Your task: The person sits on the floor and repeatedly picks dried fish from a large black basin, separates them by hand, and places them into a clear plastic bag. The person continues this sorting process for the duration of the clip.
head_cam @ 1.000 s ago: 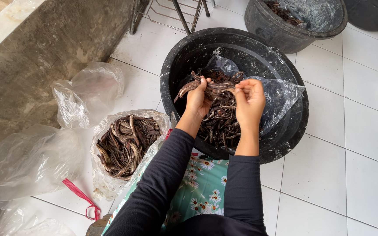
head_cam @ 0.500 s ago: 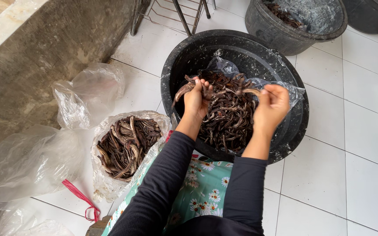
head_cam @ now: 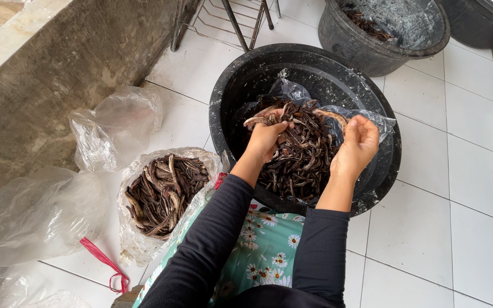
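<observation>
A large black plastic tub sits on the tiled floor before me, holding a clear plastic bag full of dark brown dried pods. My left hand grips the bag's near left edge together with a few pods. On the right, my right hand grips the bag's other edge, holding the mouth stretched wide. Both hands are over the tub.
An open plastic bag of the same pods stands on the floor at my left. Empty clear bags and a red ribbon lie along a concrete wall. A second tub and a wire rack stand behind.
My hands have drawn apart, the right one moving rightward, so the bag's mouth is stretched wider and more pods show.
</observation>
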